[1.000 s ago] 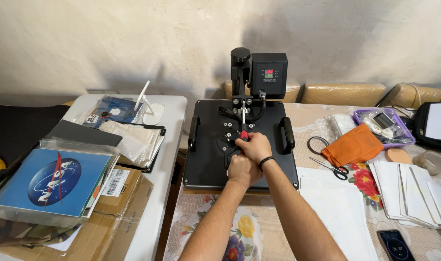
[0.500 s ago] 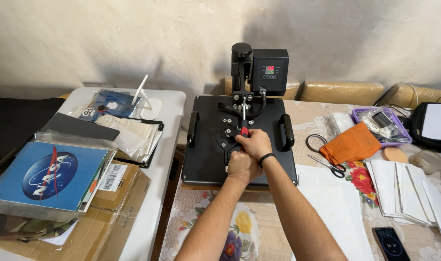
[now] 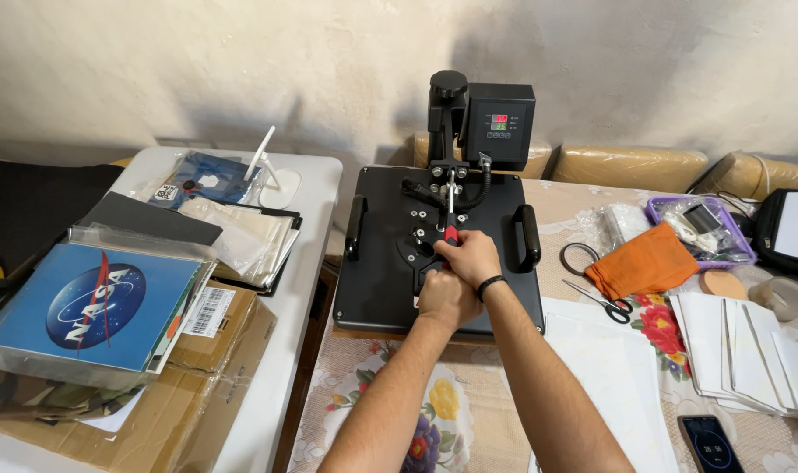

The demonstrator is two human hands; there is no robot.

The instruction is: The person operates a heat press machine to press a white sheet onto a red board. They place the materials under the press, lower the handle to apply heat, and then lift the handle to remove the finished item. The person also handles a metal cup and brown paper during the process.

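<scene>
On the black heat press point(image 3: 381, 263), both the left hand point(image 3: 445, 300) and right hand point(image 3: 471, 259) clamp its red-tipped lever point(image 3: 450, 229)

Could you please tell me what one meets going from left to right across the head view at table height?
Blue logo print in a clear sleeve → heat press → left hand → right hand → scissors → orange cloth → white paper sheets.

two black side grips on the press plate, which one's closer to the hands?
The right side grip: it sits just beside the right hand on the red-tipped lever. The left side grip lies farther off.
</scene>
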